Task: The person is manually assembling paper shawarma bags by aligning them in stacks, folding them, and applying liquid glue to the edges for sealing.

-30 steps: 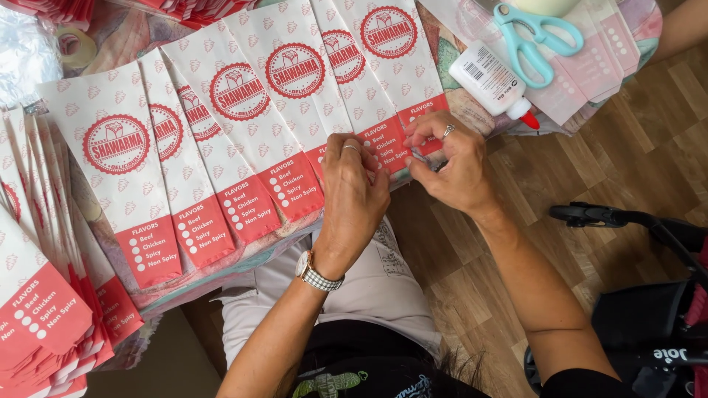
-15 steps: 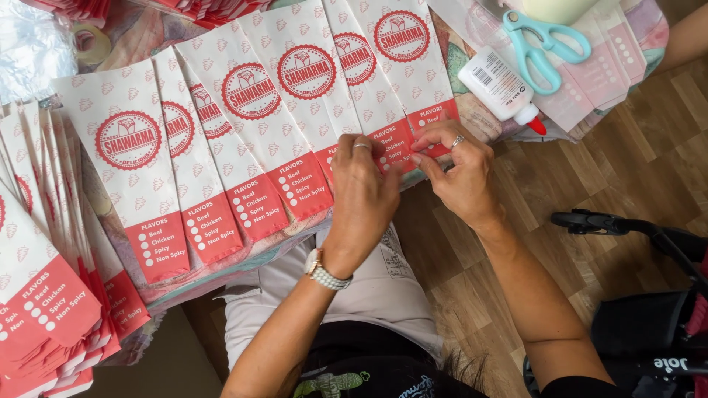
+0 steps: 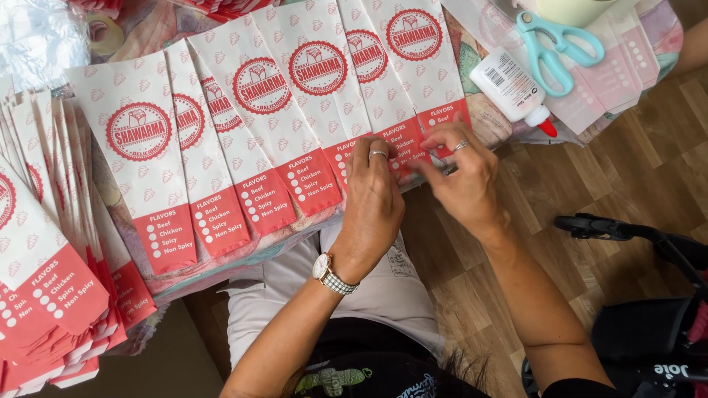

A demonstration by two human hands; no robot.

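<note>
**Both hands press the red end of a paper sleeve at the surface's edge**

The left hand, ring on one finger and watch at the wrist, lies palm down with its fingers flat on the red lower end of a paper sleeve. The right hand meets it from the other side, its fingers curled narrow and pinching that same red end. This sleeve is the rightmost of a fanned row of white-and-red sleeves overlapping across the surface, its red end at the near edge. A thick stack of like sleeves lies at far left. Beyond the right hand a white glue bottle with a red tip lies on its side, just beside light blue scissors. Below is wooden floor
</note>
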